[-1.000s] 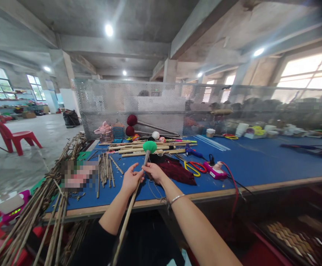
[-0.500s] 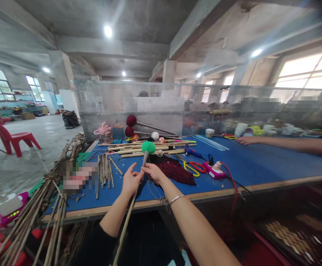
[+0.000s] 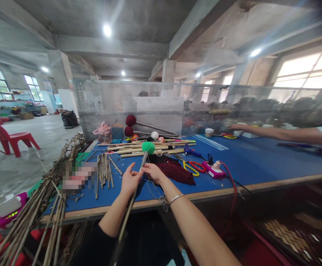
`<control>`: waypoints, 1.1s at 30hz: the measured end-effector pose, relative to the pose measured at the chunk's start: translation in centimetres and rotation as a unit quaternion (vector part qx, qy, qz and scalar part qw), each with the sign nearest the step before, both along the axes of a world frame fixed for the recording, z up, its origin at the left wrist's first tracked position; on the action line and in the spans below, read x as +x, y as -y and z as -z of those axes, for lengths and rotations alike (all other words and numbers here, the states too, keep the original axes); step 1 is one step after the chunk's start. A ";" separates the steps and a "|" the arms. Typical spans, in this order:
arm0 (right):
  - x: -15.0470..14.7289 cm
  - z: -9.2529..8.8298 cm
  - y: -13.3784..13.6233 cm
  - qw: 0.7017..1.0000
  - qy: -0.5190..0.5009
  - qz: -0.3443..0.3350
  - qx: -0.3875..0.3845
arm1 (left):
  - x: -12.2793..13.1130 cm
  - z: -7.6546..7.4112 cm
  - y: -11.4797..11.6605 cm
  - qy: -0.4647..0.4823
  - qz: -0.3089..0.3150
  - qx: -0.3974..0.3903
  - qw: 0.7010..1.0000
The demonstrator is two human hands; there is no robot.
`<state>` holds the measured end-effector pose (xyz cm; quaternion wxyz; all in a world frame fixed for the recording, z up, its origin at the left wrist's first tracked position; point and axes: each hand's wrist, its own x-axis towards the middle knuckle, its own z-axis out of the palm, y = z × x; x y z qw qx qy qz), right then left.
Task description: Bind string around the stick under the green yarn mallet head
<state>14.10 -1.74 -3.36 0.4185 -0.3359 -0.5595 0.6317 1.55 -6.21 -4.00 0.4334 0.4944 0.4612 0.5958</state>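
Observation:
A mallet (image 3: 148,148) with a round green yarn head and a grey-wrapped neck slants up from my lap, its wooden stick running down between my arms. My left hand (image 3: 130,180) is closed round the stick below the neck, some fingers lifted. Just beside it, my right hand (image 3: 153,173) pinches the same part with thumb and fingertips. Below the right wrist, loose grey string (image 3: 161,198) hangs over the table edge. Dark red cloth (image 3: 174,170) lies right of the head. The stick's lower end is blurred.
On the blue table (image 3: 249,162) lie scissors (image 3: 193,168), a blue glue gun (image 3: 191,151), a purple power strip (image 3: 214,170) and short sticks (image 3: 105,170). Two dark red mallets (image 3: 130,120) rest against the mesh screen. Long branches (image 3: 39,207) lean at left. A co-worker's arm (image 3: 283,132) reaches in from the right.
The mallet has turned a little in my fingers, and the stick's lower end has shifted. My hands stay almost in place. The co-worker's arm has moved farther back.

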 end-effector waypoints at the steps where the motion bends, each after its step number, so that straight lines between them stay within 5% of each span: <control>1: 0.0 0.0 0.0 1.000 -0.003 -0.005 0.001 | 0.1 -0.2 0.1 0.015 0.011 -0.009 1.000; 8: 0.2 0.1 -0.2 0.999 -0.008 -0.036 0.002 | 0.2 -0.5 0.0 0.041 0.069 -0.064 0.995; 14: 0.0 -0.3 0.1 1.000 0.004 -0.012 0.011 | 0.0 0.1 -0.2 -0.020 0.003 0.008 1.000; 22: 0.2 0.1 -0.1 0.999 -0.010 -0.033 0.002 | 0.1 -0.5 -0.1 0.056 0.058 -0.070 0.994; 29: 0.0 0.2 -0.3 1.000 0.001 -0.019 0.011 | -0.1 -0.1 0.0 -0.042 -0.016 0.007 0.999; 33: 0.1 0.4 -0.4 1.000 0.006 -0.021 0.016 | -0.2 -0.4 0.0 0.018 0.020 -0.028 0.999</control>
